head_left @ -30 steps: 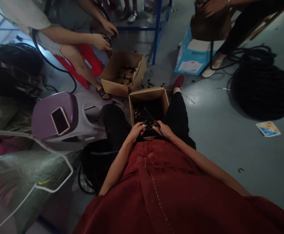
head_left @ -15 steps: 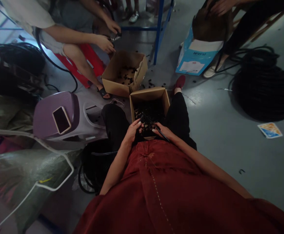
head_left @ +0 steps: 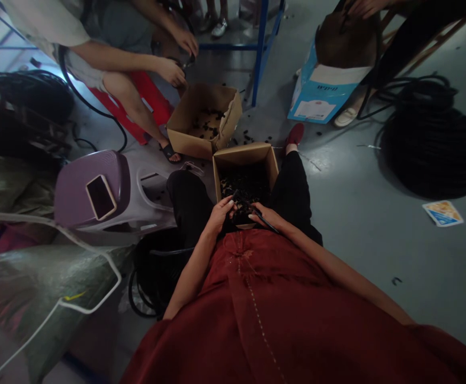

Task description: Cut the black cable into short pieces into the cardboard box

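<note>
A cardboard box stands between my knees, with many small black pieces in it. Above its near side, my left hand is closed on a small black piece that is too dark to make out well. To the right, the fingers of my right hand are wrapped round a slim black tool, whose handle sticks out below the palm. The tool's front end points towards my left fingertips; whether it touches the black piece I cannot tell.
Beyond stands a second box. A purple stool bears a phone. Two people work at the top, one by a blue-white carton. A black coil lies right; a bent white bar crosses the left.
My hands have barely moved; the dark piece at my left fingertips sits slightly differently. The seated person's hands at the upper left have shifted, and so has the hand over the blue-white carton.
</note>
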The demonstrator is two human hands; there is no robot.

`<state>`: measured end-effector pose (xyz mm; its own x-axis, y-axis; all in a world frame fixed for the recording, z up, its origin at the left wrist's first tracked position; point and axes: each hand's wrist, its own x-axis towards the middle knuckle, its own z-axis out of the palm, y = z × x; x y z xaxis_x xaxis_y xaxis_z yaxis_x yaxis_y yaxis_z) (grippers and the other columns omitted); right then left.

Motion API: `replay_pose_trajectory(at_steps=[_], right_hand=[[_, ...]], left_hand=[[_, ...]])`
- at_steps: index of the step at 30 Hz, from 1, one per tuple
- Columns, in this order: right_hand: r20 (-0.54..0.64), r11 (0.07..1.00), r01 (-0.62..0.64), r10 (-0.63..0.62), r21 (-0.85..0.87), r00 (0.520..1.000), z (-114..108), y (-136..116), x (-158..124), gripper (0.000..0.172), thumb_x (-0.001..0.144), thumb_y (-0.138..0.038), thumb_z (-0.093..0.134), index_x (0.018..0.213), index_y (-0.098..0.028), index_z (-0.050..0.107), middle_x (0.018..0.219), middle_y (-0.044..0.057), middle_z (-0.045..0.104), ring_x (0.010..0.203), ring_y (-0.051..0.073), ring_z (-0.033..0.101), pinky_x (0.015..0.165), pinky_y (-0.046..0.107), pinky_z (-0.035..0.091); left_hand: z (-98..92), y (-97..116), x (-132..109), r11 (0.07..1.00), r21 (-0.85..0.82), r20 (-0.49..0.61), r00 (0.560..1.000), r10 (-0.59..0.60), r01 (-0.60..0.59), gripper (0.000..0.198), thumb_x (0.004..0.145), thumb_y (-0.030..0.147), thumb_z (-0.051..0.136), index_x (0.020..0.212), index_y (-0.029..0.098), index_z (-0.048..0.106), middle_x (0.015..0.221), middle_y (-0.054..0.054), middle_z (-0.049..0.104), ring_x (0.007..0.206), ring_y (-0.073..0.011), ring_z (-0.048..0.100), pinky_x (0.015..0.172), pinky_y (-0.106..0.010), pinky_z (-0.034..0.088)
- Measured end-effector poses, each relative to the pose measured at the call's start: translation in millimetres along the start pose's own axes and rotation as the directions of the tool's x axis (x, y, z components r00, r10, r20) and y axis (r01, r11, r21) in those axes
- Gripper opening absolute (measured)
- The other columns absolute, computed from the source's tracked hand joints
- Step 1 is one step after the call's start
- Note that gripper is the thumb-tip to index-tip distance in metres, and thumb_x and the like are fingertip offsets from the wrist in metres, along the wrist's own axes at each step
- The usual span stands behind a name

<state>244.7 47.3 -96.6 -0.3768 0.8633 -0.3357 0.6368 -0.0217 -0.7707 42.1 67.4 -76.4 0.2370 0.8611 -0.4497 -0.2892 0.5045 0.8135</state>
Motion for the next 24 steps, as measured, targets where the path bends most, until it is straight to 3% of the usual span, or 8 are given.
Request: replay_pose_trajectory(at_steps=[8, 16, 24], right_hand=[[0.012, 1.000, 0.016, -0.016, -0.025, 1.000, -0.2, 1.3, 0.3, 0.038, 0.084, -0.036, 0.052, 0.118, -0.019, 0.048, 0.104, 0.008, 0.062, 0.088, 0.018, 0.059, 0.075, 0.027, 0.044], [0.054, 0.999, 0.013, -0.010, -0.050, 0.998, -1.9, 0.8, 0.8, 0.042, 0.086, -0.035, 0.050, 0.121, -0.014, 0.046, 0.109, 0.012, 0.061, 0.093, 0.020, 0.059, 0.078, 0.028, 0.043], [0.066, 1.000, -0.002, 0.004, -0.029, 0.998, -0.4, -0.5, 1.4, 0.043, 0.084, -0.034, 0.054, 0.122, -0.018, 0.046, 0.110, 0.009, 0.061, 0.094, 0.020, 0.059, 0.079, 0.028, 0.044]], left_hand=[[0.2, -0.9, 0.5, 0.998, 0.056, -0.009, 1.000, 0.001, -0.001, 0.044, 0.072, 0.035, 0.066, 0.109, 0.013, 0.056, 0.066, 0.004, 0.056, 0.045, -0.0024, 0.040, 0.044, -0.018, 0.028], [0.0, -5.9, 2.3, 0.998, 0.065, -0.021, 1.000, 0.016, -0.015, 0.036, 0.071, 0.037, 0.067, 0.094, 0.013, 0.054, 0.065, 0.004, 0.054, 0.042, -0.0016, 0.038, 0.042, -0.017, 0.026], [3.1, -1.3, -0.5, 0.999, 0.045, -0.040, 0.999, -0.011, 0.013, 0.036, 0.070, 0.038, 0.067, 0.094, 0.015, 0.053, 0.065, 0.005, 0.053, 0.042, -0.0016, 0.038, 0.042, -0.017, 0.028]])
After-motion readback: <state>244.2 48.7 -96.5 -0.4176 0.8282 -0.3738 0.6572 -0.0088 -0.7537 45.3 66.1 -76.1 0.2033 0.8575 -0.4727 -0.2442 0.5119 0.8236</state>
